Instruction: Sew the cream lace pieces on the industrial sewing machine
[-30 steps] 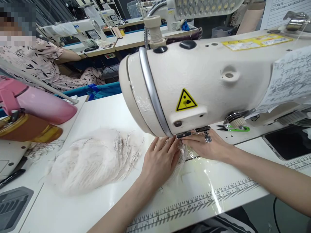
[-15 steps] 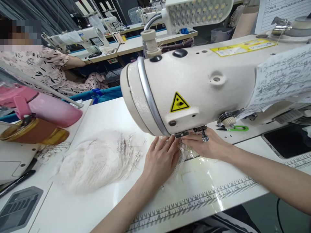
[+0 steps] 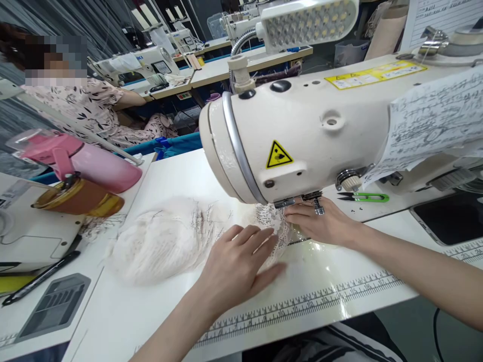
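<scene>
Head view. Left hand (image 3: 236,264) flat and open, palm down, fingers spread, pressing on the near edge of a strip of white patterned lace (image 3: 272,221) on the white bench (image 3: 169,173). Right hand (image 3: 320,223) also palm down, fingers extended and together, tips on the lace right beside the metal presser foot (image 3: 315,201), gripping nothing; ring on one finger. Lace lying directly under the head of the cream industrial sewing machine (image 3: 302,130), between the two hands, running leftward into a loose heap of white gauzy fabric with dark thread ends (image 3: 166,239) just left of the left hand. Yellow triangular warning sticker (image 3: 278,155) on the machine's face above the needle area. Printed ruler strip (image 3: 302,306) along the bench's near edge, just below the left hand. Green-handled thread snips (image 3: 364,197) on the bench behind the right hand, near the machine base. Paper sheet with handwriting (image 3: 433,120) hanging over the machine arm at right. LED lamp on a gooseneck (image 3: 309,17) above the machine. Pink bottle lying on its side (image 3: 86,161) over a brown and gold container (image 3: 79,198) at far left, well apart from the hands. Black pen (image 3: 41,277) near the left edge. Another person in a patterned blouse (image 3: 94,108) seated at a further bench behind.
</scene>
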`<state>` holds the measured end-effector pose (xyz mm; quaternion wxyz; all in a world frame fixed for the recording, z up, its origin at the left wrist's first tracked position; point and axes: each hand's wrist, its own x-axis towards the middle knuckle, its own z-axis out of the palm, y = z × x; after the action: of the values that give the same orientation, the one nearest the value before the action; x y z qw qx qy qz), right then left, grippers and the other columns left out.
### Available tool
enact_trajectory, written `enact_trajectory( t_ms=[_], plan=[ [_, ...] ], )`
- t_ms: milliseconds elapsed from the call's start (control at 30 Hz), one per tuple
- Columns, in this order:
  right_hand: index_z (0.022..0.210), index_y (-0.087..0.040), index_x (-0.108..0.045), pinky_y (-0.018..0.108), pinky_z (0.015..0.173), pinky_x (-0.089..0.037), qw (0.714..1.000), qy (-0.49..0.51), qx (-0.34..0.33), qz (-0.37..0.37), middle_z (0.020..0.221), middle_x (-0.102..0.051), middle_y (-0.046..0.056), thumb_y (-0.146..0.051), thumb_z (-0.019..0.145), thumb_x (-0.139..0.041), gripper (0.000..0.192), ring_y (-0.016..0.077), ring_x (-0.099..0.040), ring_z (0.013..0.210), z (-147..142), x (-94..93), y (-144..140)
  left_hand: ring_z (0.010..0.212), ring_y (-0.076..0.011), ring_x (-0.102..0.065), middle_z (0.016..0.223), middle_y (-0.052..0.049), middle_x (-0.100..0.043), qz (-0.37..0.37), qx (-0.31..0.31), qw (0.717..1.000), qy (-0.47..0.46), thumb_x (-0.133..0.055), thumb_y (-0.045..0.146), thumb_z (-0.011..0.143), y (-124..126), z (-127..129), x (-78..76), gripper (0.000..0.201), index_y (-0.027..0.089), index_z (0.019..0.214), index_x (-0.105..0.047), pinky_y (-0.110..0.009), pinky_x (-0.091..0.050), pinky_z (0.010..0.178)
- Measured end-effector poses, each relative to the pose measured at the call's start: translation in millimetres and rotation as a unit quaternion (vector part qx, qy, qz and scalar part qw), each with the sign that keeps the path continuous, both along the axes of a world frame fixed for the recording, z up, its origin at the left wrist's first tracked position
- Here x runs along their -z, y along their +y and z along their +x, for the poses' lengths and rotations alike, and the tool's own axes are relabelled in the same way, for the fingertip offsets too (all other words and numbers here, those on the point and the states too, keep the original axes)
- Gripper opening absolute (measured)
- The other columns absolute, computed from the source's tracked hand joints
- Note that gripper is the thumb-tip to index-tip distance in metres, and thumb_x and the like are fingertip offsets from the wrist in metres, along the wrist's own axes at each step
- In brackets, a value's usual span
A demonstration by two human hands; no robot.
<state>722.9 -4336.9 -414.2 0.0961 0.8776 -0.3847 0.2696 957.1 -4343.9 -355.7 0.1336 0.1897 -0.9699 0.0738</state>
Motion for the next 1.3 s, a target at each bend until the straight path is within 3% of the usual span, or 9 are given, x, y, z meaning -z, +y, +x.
enact_trajectory(
  t_ms=[100, 167, 267, 400, 600, 767, 967, 1133, 1300],
  plan=[
    [0.083, -0.017, -0.062, 0.028, 0.065, -0.040, 1.000, 0.026, -0.007, 0.009, 0.086, -0.066, -0.001, -0.001, 0.080, -0.045, 0.023, 0.0138, -0.056, 0.072, 0.7, -2.7, 1.8, 0.087, -0.0240, -0.064, 0.109, -0.009, -0.069, -0.035, 0.058, 0.998, -0.021, -0.051, 0.057, 0.085, 12.3, 23.0, 5.6, 0.050, 0.014, 0.105, -0.066, -0.034, -0.047, 0.058],
    [0.084, -0.018, -0.061, 0.028, 0.068, -0.040, 1.000, 0.006, -0.015, 0.002, 0.084, -0.065, -0.001, -0.003, 0.081, -0.044, 0.023, 0.0133, -0.054, 0.071, 1.2, -0.8, 2.5, 0.088, -0.0223, -0.064, 0.111, -0.009, -0.068, -0.068, 0.053, 0.996, -0.018, -0.055, 0.036, 0.089, 20.9, 36.0, 14.4, 0.032, 0.012, 0.108, -0.063, -0.031, -0.048, 0.058],
    [0.093, -0.018, -0.062, 0.031, 0.073, -0.041, 0.998, -0.043, -0.031, 0.018, 0.092, -0.065, 0.001, -0.009, 0.083, -0.042, 0.024, 0.0141, -0.054, 0.076, 1.5, 5.4, 2.9, 0.094, -0.0186, -0.064, 0.111, -0.009, -0.067, -0.025, -0.024, 0.999, 0.029, -0.048, 0.008, 0.089, 28.4, 42.6, 18.7, 0.023, 0.013, 0.109, -0.058, -0.025, -0.050, 0.063],
    [0.092, -0.019, -0.063, 0.032, 0.076, -0.042, 0.996, -0.060, -0.052, 0.036, 0.090, -0.065, 0.002, -0.014, 0.086, -0.046, 0.019, 0.0144, -0.055, 0.082, 2.0, 8.6, 2.8, 0.080, -0.0133, -0.065, 0.109, -0.008, -0.066, 0.097, -0.121, 0.986, 0.054, -0.040, 0.015, 0.095, 18.0, 27.8, 2.3, 0.014, 0.016, 0.102, -0.052, -0.022, -0.048, 0.055],
    [0.084, -0.021, -0.064, 0.029, 0.073, -0.040, 0.997, -0.052, -0.052, 0.001, 0.083, -0.067, -0.002, -0.017, 0.089, -0.051, 0.015, 0.0136, -0.056, 0.086, 1.8, 0.8, 2.8, 0.075, -0.0201, -0.058, 0.083, -0.005, -0.063, 0.057, -0.026, 0.997, -0.045, -0.052, 0.014, 0.084, -19.6, -4.4, 5.6, 0.019, 0.015, 0.102, -0.054, -0.032, -0.044, 0.066],
    [0.097, -0.019, -0.063, 0.030, 0.066, -0.039, 0.998, -0.059, -0.014, -0.003, 0.095, -0.068, -0.001, -0.018, 0.089, -0.047, 0.017, 0.0130, -0.059, 0.078, 3.7, -0.2, 5.8, 0.066, -0.0161, -0.052, 0.070, -0.001, -0.058, -0.008, -0.003, 1.000, 0.015, -0.042, -0.004, 0.071, -28.2, -13.0, 30.9, 0.032, 0.018, 0.087, -0.060, -0.032, -0.037, 0.066],
    [0.096, -0.021, -0.062, 0.030, 0.068, -0.042, 1.000, 0.020, 0.003, -0.001, 0.101, -0.066, -0.001, -0.008, 0.086, -0.050, 0.020, 0.0133, -0.059, 0.081, 8.2, 2.3, 8.4, 0.063, -0.0145, -0.053, 0.064, 0.002, -0.058, -0.047, -0.023, 0.998, 0.046, -0.041, -0.001, 0.073, -23.8, -10.6, 34.3, 0.031, 0.020, 0.085, -0.062, -0.037, -0.038, 0.079],
    [0.094, -0.021, -0.063, 0.029, 0.074, -0.044, 0.999, 0.031, -0.021, 0.008, 0.092, -0.067, -0.001, -0.001, 0.086, -0.046, 0.027, 0.0128, -0.059, 0.085, 8.1, 4.7, 7.6, 0.096, -0.0179, -0.063, 0.101, -0.001, -0.070, -0.052, -0.023, 0.994, 0.091, -0.044, 0.004, 0.081, -22.1, -10.0, 37.8, 0.028, 0.020, 0.093, -0.063, -0.047, -0.028, 0.107],
    [0.089, -0.020, -0.063, 0.028, 0.062, -0.039, 0.998, 0.040, 0.002, -0.048, 0.084, -0.067, -0.004, -0.002, 0.085, -0.046, 0.025, 0.0113, -0.057, 0.081, 8.9, 2.8, 8.0, 0.123, -0.0240, -0.052, 0.133, -0.009, -0.056, 0.059, -0.014, 0.998, 0.020, -0.045, 0.008, 0.072, -25.7, -9.2, 48.0, 0.056, 0.014, 0.127, -0.053, -0.047, -0.035, 0.108]
  ],
)
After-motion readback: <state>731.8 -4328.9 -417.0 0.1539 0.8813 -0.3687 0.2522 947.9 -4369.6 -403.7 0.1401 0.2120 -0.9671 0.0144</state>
